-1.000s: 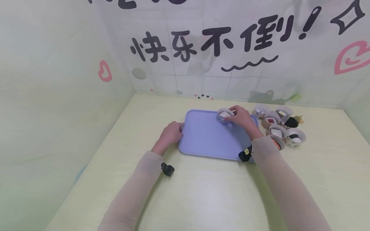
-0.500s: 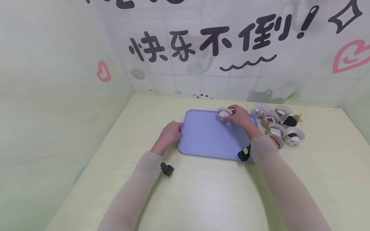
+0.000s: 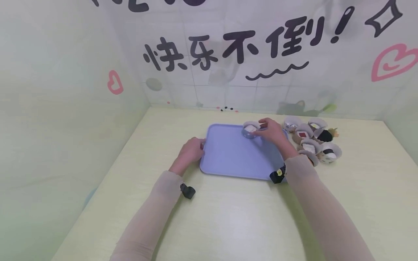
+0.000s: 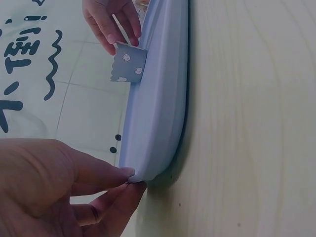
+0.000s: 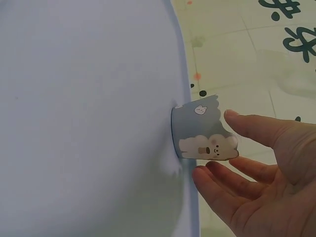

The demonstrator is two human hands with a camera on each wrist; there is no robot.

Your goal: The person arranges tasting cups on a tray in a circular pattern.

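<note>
The tray (image 3: 235, 159) lies flat on the pale wooden surface (image 3: 222, 221), behind the surface's middle and apart from its far edge. The left hand (image 3: 189, 150) pinches the tray's rim between thumb and fingers, on the left edge, nearer the far corner than the near one.

The paper cup (image 5: 195, 121) stands upright on the tray, just inside the far edge and right of that edge's middle. It is blue-grey, with small white animal heads and a pale bear printed on its wall, a scalloped rim, and white contents seen from above. The right hand (image 3: 272, 132) is at the cup's right side, thumb and fingers spread about it without a firm grip. The right wrist view shows a narrow gap between thumb and cup; whether the other fingers touch it cannot be told.

To the right of the tray, toward the surface's far right corner, seven other cups (image 3: 329, 154) can be counted in a close cluster. One holds a black item, one shows a red square, and one has a white item with a dark band. The nearest is partly covered by the right sleeve (image 3: 326, 210), which also hides part of the tray's near right corner.

A small black device (image 3: 187, 191) is at the left cuff, a second (image 3: 277, 175) at the right. Behind the surface's far edge hangs a white sheet (image 3: 209, 94) with dark lettering.
</note>
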